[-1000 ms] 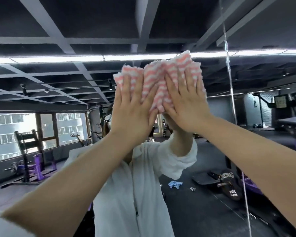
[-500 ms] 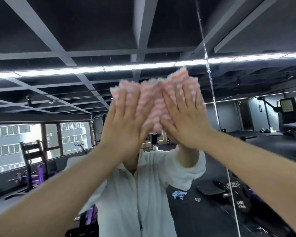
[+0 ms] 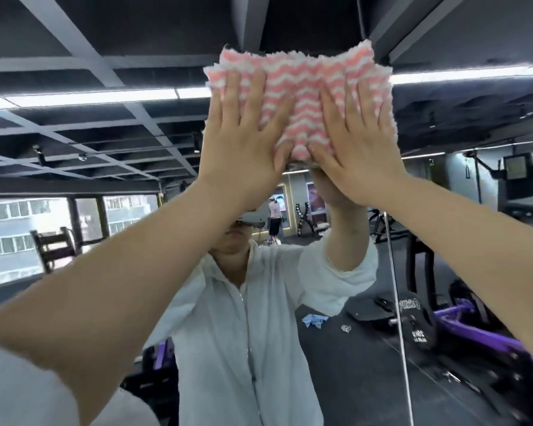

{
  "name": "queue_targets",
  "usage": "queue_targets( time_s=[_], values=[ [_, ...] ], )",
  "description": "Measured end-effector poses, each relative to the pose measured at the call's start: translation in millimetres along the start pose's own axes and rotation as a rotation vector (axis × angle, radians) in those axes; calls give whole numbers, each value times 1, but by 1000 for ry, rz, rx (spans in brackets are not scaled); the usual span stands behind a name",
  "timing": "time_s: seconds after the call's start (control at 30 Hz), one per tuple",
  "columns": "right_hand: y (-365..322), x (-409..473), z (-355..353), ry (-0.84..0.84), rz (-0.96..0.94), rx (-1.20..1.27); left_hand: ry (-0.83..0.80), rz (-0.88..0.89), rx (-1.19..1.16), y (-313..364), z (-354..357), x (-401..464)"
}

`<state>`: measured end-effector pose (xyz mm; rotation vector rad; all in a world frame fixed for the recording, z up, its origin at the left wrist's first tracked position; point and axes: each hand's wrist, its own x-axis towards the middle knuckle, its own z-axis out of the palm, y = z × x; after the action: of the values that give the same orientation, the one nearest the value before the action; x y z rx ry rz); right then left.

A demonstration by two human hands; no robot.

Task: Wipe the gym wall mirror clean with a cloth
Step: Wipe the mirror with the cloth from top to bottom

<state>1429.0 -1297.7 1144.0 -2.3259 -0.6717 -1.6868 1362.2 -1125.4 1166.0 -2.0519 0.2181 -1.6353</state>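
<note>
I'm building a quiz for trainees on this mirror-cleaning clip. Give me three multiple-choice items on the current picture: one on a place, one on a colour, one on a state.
1. Where on the mirror is the cloth?
A. high up, above head height
B. at its bottom edge
C. down on the floor

2. What colours is the cloth?
A. blue and yellow
B. pink and white
C. plain black

3. How do the hands lie on the cloth?
A. both flat, fingers spread
B. both balled into fists
C. only one touches it

Answers:
1 A: the cloth sits up by the reflected ceiling lights, above the reflected head.
2 B: wavy pink and white stripes cover it.
3 A: the left hand and the right hand press it with straight, spread fingers.
</note>
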Motion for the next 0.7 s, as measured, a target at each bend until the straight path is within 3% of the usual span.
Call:
queue_targets(
  time_s=[0.13, 0.27, 0.7],
  values=[
    [2, -58, 25, 22, -25, 6, 49, 110, -12, 34, 18, -53],
    [-1, -116, 47, 62, -65, 45, 7, 111, -79, 67, 26, -111],
    [-22, -271, 87, -152, -44, 41, -215, 99, -146, 136, 32, -246]
  ],
)
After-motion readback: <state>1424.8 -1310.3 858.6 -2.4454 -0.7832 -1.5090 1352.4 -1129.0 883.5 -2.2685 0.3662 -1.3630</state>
